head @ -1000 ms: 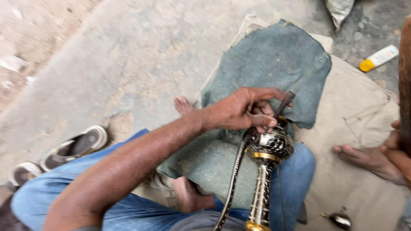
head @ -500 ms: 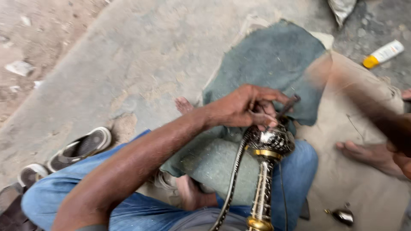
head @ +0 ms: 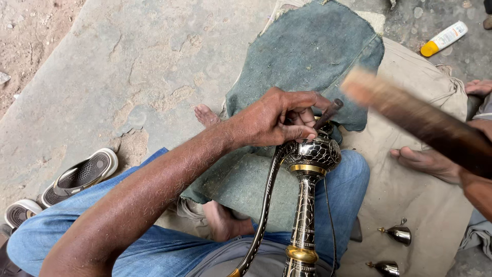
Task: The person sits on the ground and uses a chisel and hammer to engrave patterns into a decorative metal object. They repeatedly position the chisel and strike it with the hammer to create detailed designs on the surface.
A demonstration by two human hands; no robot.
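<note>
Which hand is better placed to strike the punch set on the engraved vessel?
Right. The right hand has the wooden stick raised beside the punch; the left hand is taken up pinching the punch on the engraved vessel.

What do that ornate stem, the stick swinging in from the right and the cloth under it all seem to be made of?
The ornate stem looks like polished metal: dark, engraved, mirror-bright, with brass-coloured bands. The stick seems wooden, brown with a pale end, though blur hides detail. The blue-grey cloth looks like worn denim with frayed edges and a visible seam.
</note>
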